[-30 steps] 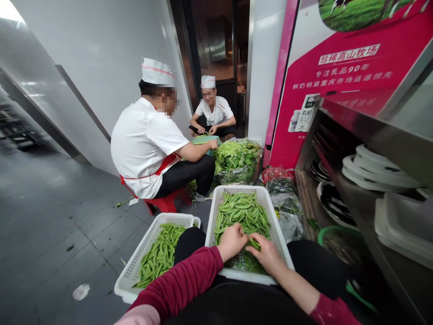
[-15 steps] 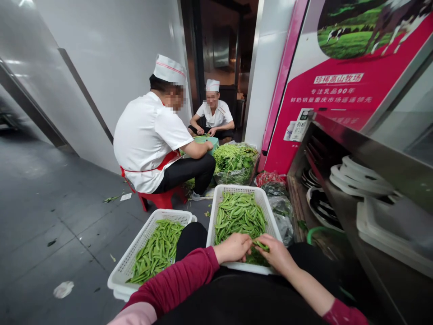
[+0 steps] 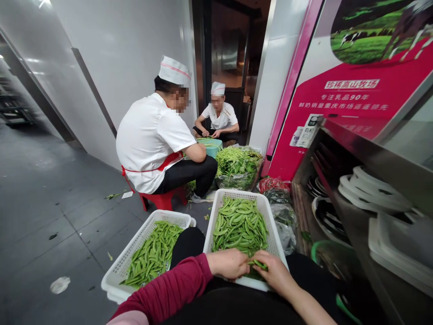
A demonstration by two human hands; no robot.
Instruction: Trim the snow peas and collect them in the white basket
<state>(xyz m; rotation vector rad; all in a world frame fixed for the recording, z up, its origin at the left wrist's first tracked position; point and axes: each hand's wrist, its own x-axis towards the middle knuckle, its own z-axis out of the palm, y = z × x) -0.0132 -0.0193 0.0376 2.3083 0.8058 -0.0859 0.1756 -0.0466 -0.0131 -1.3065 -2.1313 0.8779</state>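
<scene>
A white perforated basket rests on my lap with a heap of green pea pods in it. Over its near end my right hand is closed around one or more pea pods. My left hand is closed too, its fingertips beside the tip of that pod; what it pinches, if anything, is hidden by the fingers. To the left, a second white basket on the floor holds more pea pods.
A co-worker sits on a red stool ahead; another person crouches beyond a teal basket. Leafy greens fill a bag. A metal shelf with white plates stands close on the right.
The view has shifted slightly, so the surroundings sit further right. My hands stay together over the near end of the basket, a little lower in view, the pod still in my right hand.
</scene>
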